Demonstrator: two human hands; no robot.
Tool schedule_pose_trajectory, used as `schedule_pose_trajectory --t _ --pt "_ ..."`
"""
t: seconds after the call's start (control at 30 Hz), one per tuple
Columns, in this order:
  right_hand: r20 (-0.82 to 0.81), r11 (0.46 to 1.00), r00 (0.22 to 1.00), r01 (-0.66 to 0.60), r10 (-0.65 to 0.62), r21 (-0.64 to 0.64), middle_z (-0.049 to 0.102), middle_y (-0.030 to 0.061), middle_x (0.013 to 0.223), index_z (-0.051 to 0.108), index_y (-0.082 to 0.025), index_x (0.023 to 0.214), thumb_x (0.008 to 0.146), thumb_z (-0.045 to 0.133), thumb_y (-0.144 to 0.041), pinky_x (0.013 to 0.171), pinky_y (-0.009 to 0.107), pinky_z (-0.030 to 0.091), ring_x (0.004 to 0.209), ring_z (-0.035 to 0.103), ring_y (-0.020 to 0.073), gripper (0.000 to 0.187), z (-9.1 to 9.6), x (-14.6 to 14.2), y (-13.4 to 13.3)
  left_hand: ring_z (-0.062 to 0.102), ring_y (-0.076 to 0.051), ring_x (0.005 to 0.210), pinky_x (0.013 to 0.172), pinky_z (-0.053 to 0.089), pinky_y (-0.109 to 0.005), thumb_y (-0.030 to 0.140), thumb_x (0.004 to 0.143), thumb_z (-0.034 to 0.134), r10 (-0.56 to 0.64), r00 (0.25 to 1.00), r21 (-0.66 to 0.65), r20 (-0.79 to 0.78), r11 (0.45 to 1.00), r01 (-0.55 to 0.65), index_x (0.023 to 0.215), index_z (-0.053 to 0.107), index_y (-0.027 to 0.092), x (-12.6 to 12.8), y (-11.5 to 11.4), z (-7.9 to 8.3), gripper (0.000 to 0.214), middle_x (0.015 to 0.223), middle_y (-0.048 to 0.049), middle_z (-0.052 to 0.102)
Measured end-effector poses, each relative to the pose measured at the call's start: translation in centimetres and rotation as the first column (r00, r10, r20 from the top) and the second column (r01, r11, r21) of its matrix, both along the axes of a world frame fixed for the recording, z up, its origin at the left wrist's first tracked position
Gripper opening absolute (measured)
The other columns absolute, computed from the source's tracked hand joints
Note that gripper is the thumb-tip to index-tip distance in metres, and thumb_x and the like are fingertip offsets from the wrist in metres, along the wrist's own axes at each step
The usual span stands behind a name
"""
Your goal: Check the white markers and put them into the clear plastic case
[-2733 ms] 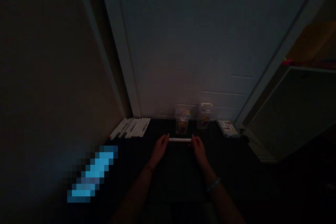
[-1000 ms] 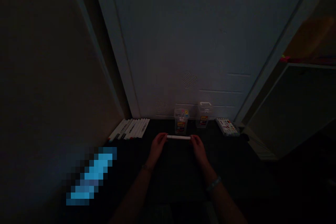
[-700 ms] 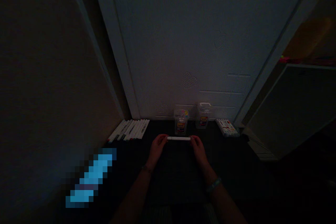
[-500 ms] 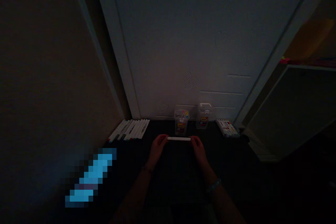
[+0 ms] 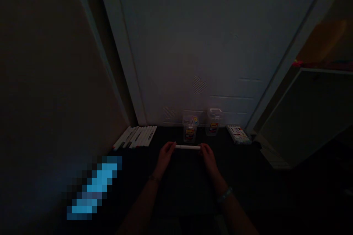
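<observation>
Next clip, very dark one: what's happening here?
A person holds a slim white marker pen level between both hands, the left hand pinching one end, the right hand the other, above a dark surface. Behind it stand two clear plastic tubs; a row of white markers lies to the left, another bunch to the right.

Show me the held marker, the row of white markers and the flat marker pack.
held marker (image 5: 188, 147), head view, middle of barrel
row of white markers (image 5: 137, 136), head view, middle of row
flat marker pack (image 5: 238, 134), head view, centre of top
</observation>
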State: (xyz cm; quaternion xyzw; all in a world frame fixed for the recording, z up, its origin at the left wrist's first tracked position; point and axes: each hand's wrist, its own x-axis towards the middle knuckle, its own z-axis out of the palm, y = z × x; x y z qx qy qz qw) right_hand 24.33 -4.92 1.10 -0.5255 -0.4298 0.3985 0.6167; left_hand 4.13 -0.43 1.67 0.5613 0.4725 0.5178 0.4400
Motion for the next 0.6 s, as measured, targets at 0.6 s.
schedule_pose_trajectory --t 0.6 --pt "0.003 0.999 1.000 -0.024 0.024 -0.032 0.049 -0.0021 0.061 0.061 -0.020 0.085 0.078 0.049 -0.050 0.053 0.023 0.032 0.057 0.043 0.0124 0.033 -0.18 0.12 0.03 0.051 -0.012 0.063 0.060 0.039 -0.022 0.052 0.071 0.055 -0.028 0.999 -0.002 -0.018 1.000 0.028 0.084 0.062 0.016 -0.01 -0.23 0.30 0.039 0.065 0.0022 0.055"
